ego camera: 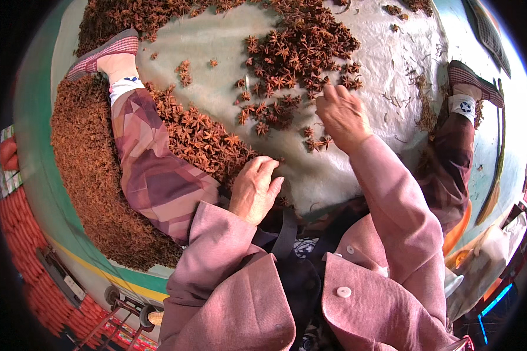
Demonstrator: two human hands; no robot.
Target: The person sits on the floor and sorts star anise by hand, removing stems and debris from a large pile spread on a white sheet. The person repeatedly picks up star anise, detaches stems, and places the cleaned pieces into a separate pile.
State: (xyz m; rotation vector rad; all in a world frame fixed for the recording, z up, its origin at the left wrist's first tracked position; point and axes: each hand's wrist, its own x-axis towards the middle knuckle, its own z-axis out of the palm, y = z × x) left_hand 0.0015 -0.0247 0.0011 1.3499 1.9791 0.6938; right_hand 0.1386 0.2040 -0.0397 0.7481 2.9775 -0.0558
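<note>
Dried star anise pods point(298, 48) lie in a loose heap on a pale plastic sheet point(206, 39) between my spread legs. My right hand point(342, 116) reaches to the heap's near right edge, its fingers bent down at the pods; whether they pinch one is hidden. Nearer my body, my left hand point(254, 188) hovers by the end of a band of star anise point(211, 136) along my left leg. Its thumb stands apart from the fingers, and nothing shows in it. A few single pods point(314, 140) lie between both hands.
A large brown heap point(83, 171) curves outside my left leg. Stems and debris point(426, 105) lie near my right foot, with a long stick point(498, 162) beyond. A wheeled metal cart point(129, 309) and stacked red net sacks point(30, 245) stand at the lower left.
</note>
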